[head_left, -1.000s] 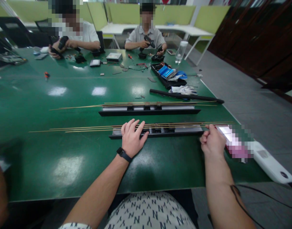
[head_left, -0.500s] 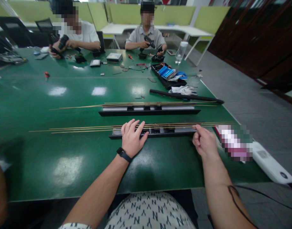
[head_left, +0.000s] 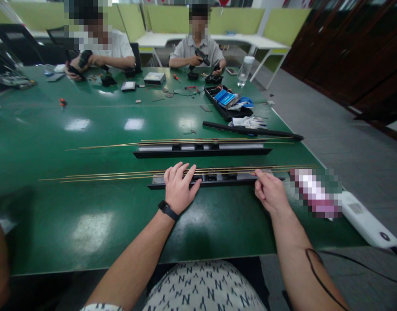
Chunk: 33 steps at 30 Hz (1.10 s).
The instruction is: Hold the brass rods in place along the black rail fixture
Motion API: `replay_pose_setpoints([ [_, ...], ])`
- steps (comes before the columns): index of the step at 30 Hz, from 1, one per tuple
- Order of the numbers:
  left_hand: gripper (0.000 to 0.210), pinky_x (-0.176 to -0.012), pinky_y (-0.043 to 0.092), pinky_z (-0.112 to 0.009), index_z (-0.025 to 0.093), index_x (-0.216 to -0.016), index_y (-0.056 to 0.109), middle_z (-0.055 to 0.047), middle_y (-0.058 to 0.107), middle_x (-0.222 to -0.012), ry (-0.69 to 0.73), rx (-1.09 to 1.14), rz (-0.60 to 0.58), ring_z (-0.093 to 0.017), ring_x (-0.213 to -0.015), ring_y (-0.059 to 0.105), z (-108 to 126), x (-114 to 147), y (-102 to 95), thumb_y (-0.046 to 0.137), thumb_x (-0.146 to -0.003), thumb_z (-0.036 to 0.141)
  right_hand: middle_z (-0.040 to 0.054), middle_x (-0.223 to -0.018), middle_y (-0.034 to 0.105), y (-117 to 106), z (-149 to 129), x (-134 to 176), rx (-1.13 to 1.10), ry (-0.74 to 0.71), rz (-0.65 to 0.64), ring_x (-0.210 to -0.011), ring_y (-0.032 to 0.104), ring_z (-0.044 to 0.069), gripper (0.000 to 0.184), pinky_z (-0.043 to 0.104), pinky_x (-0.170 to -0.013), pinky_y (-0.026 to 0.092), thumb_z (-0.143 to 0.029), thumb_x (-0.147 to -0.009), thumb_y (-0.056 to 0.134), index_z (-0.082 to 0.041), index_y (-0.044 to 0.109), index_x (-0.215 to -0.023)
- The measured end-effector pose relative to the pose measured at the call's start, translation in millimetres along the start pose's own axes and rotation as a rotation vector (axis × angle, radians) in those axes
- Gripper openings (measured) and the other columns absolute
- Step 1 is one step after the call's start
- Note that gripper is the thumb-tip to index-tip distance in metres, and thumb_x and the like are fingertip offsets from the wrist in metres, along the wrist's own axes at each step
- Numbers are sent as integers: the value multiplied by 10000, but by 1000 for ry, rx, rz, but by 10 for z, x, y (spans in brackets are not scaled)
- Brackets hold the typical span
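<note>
My left hand (head_left: pixel 180 185) lies with fingers spread across several thin brass-coloured rods (head_left: pixel 107 176), resting over the near black channel (head_left: pixel 247 182). These rods run lengthwise over the channel and stick out past both its ends. Toward the channel's right part, my right hand (head_left: pixel 270 190) is closed, thumb and forefinger pinching the end of one thin rod. Dark blocks (head_left: pixel 229 176) sit inside the channel, partly covered by the rods and my left hand. Behind it lies a second black channel (head_left: pixel 201 153) with similar rods (head_left: pixel 103 147) over it.
A long black bar (head_left: pixel 250 130), white gloves (head_left: pixel 247 122) and a black tray (head_left: pixel 218 106) with blue items lie farther back. At right are a blurred pink item (head_left: pixel 315 194) and a white device (head_left: pixel 369 220). Two people (head_left: pixel 198 49) hold power drills across the green table (head_left: pixel 104 224).
My right hand has slid left along the near channel, and the left tip of one rod has shifted left too. My left hand has stayed in place.
</note>
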<state>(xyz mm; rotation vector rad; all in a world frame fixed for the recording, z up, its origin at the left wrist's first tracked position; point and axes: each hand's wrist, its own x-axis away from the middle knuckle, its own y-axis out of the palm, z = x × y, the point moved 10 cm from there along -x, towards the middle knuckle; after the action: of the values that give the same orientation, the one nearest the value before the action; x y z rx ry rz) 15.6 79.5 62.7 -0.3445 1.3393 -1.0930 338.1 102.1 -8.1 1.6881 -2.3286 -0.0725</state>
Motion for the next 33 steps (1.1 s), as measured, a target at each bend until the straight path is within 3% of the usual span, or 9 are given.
replay_pose_setpoints([
  [5, 423, -1182, 310, -516, 256, -1359, 673, -113, 689, -1361, 4, -1, -3, -318, -1375, 544, 6, 6, -6, 634, -982, 444, -44, -456, 543, -65, -63, -2, -25, -44, 56, -255, 329, 47, 365, 162, -258, 226, -451, -763, 876, -135, 730, -872],
  [12, 422, -1184, 306, -517, 259, -1356, 675, -113, 684, -1366, -1, -3, -8, -316, -1379, 540, 10, 0, -4, 633, -983, 451, -68, -458, 518, -454, -175, -42, -76, -138, 297, -276, 346, 51, 258, 158, -256, 237, -377, -778, 835, -167, 688, -802],
  [17, 427, -1188, 303, -518, 261, -1359, 674, -116, 684, -1366, -5, 0, -10, -317, -1379, 540, 4, 2, -8, 637, -979, 453, -73, -457, 510, -612, -199, -66, -94, -131, 412, -281, 351, 56, 231, 164, -252, 243, -354, -798, 803, -174, 660, -779],
  [25, 428, -1191, 301, -522, 272, -1362, 674, -115, 679, -1377, -15, 0, -17, -318, -1389, 531, -11, 7, 2, 640, -976, 453, -82, -479, 499, -768, -249, -88, -77, -135, 509, -290, 355, 54, 253, 159, -258, 248, -402, -844, 783, -188, 651, -819],
  [33, 439, -1198, 298, -529, 279, -1370, 672, -117, 676, -1385, -27, 16, -27, -325, -1399, 524, -30, 10, 19, 648, -966, 449, -65, -488, 498, -952, -299, -115, -56, -149, 606, -312, 372, 66, 211, 169, -257, 241, -333, -860, 767, -202, 634, -762],
])
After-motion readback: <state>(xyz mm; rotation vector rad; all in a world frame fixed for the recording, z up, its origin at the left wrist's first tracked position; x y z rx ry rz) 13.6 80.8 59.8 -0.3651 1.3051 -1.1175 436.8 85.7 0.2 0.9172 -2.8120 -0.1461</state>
